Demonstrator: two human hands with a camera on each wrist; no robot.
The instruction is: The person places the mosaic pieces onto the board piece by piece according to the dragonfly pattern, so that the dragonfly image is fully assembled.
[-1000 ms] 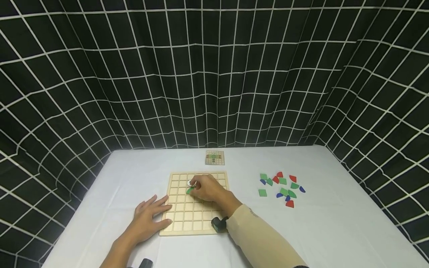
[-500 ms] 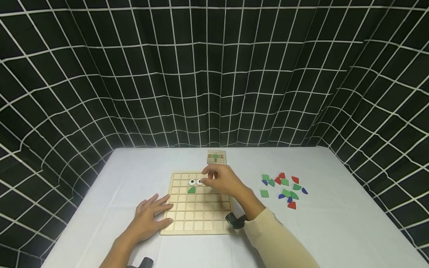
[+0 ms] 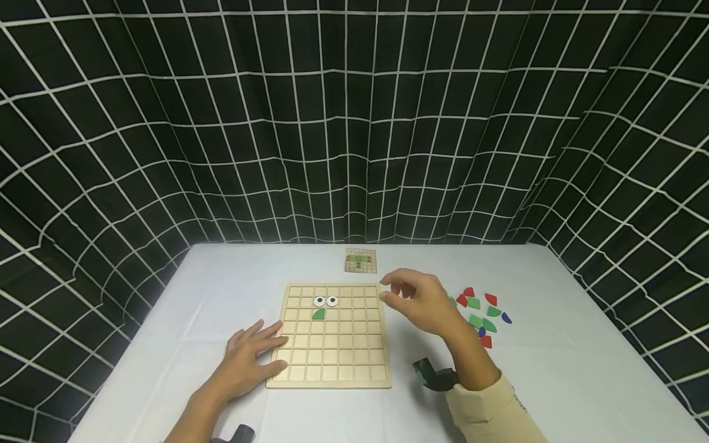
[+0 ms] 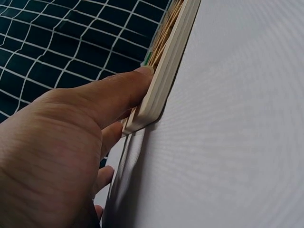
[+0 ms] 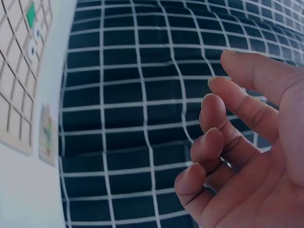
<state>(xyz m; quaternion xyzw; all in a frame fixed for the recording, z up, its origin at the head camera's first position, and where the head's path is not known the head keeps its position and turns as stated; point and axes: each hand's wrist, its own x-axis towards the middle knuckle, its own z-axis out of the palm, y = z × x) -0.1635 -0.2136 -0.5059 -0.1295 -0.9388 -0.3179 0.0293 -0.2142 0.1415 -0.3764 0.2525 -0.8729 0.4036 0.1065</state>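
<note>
A square wooden grid board (image 3: 338, 357) lies on the white table. Two round eye pieces (image 3: 325, 301) sit side by side in its second row, and below the left one is a green quarter-circle piece (image 3: 318, 314). My left hand (image 3: 249, 357) rests at the board's left edge, fingers spread, thumb and fingertips on the rim; the left wrist view shows the thumb on the board's edge (image 4: 159, 90). My right hand (image 3: 423, 301) is in the air just right of the board, between it and the loose pieces. Its fingers are loosely curled, with nothing between them in the right wrist view.
Several loose red, green and blue flat pieces (image 3: 488, 326) lie scattered at the right, partly hidden behind the right hand. A small pattern card (image 3: 360, 261) lies behind the board. Black curtains (image 3: 354, 123) with a white grid surround the table (image 3: 221, 289).
My right hand has let go of the second eye piece, which now lies beside the first, and has moved right, off the board. The left hand keeps its place.
</note>
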